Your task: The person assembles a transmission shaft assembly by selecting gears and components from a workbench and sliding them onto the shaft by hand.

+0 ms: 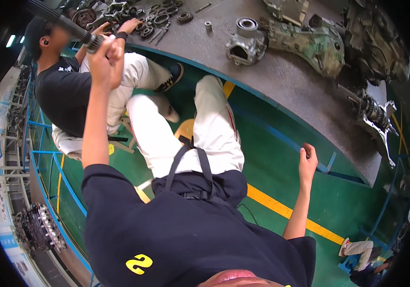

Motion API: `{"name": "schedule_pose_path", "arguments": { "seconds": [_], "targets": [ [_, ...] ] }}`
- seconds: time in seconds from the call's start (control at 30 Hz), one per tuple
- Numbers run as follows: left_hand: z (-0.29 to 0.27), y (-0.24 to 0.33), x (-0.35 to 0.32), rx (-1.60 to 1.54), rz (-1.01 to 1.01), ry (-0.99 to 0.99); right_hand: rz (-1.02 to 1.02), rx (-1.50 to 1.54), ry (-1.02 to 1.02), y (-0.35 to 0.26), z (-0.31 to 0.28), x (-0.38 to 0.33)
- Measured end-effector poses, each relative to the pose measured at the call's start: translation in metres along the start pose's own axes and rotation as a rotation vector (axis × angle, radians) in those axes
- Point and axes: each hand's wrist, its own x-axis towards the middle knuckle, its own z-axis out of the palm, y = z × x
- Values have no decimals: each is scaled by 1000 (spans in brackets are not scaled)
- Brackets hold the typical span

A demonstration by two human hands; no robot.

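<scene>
Shaft [66,23], dark steel, long w/ ribbed splines, is gripped in L hand [105,60], raised left of workbench [281,88]; its upper end runs out of view. R hand [309,160], bare, fingers loosely curled, hangs apart from bench's near edge. On bench's left: toothed gears [184,17]. Mid-bench: squarish cast-metal housing [257,48] w/ hollow mouth, smooth round collar [246,33] atop. Beside it, rough green-stained casing [305,45]. Bench's right end: ridged gear stack [373,110], in or against pale jagged case [379,138], can't tell which.
</scene>
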Motion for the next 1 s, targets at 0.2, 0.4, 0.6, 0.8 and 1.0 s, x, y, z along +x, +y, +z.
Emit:
{"name": "schedule_pose_path", "arguments": {
  "seconds": [0.2,0.4,0.6,0.8,1.0],
  "targets": [
    [-43,-40,9,14,-95,32,-123,-18,-106,-161,54,-17],
    [-70,-97,-5,279,-213,4,-345,-148,-165,-267,110,1],
    [-64,-112,13,47,-136,-275,-681,-27,-307,-434,185,25],
    [-56,-132,50,17,-197,-454,-890,318,-498,-540,299,60],
    [-53,-198,81,160,-215,-375,-704,660,-582,-524,377,107]
  ]
}}
